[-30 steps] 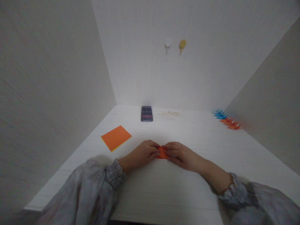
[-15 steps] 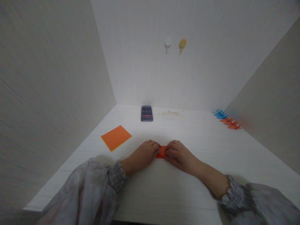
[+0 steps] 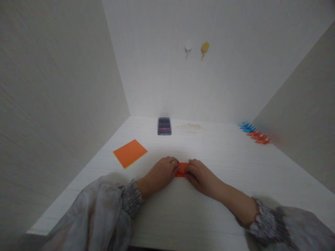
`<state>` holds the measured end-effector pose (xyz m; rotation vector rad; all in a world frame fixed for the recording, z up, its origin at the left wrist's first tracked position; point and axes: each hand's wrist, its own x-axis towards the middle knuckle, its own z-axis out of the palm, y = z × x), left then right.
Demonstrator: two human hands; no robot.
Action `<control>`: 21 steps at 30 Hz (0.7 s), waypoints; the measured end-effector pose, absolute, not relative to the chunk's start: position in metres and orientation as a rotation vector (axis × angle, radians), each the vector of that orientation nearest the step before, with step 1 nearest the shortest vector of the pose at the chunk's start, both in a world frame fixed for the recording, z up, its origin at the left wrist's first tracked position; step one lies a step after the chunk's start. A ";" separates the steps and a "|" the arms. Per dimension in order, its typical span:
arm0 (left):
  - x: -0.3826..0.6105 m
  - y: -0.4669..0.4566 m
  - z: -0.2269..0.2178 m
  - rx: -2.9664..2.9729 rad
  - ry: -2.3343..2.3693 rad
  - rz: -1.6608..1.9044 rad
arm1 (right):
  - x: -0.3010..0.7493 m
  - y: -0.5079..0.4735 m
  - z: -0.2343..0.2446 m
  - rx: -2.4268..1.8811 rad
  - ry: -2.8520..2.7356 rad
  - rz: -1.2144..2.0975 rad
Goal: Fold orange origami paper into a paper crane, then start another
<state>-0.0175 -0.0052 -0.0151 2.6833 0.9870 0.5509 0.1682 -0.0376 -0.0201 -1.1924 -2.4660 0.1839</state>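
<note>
A small folded orange paper (image 3: 181, 169) lies on the white table (image 3: 209, 209) at the middle. My left hand (image 3: 161, 173) presses on its left side with curled fingers; a ring shows on one finger. My right hand (image 3: 201, 175) pinches its right side, fingers bent over the paper. Both hands touch the paper and hide most of it. Grey sleeves cover both forearms.
A stack of orange paper sheets (image 3: 130, 153) lies to the left. A small dark box (image 3: 164, 126) stands near the back wall. Several blue folded pieces (image 3: 245, 126) and orange folded pieces (image 3: 259, 137) line the right wall. Two hooks (image 3: 196, 48) hang on the back wall.
The folded paper looks smaller and flatter than a second ago. Both hands have closed in tighter on it and shifted slightly; nothing else has moved.
</note>
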 end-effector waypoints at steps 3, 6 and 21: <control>-0.019 -0.005 -0.015 2.670 0.970 0.557 | 0.168 -0.039 -0.022 -1.257 -2.451 0.155; -0.021 -0.007 -0.013 2.661 0.917 0.561 | 0.167 -0.040 -0.023 -1.323 -2.428 0.150; -0.022 -0.004 -0.014 2.600 0.837 0.569 | 0.167 -0.042 -0.020 -1.527 -2.471 0.076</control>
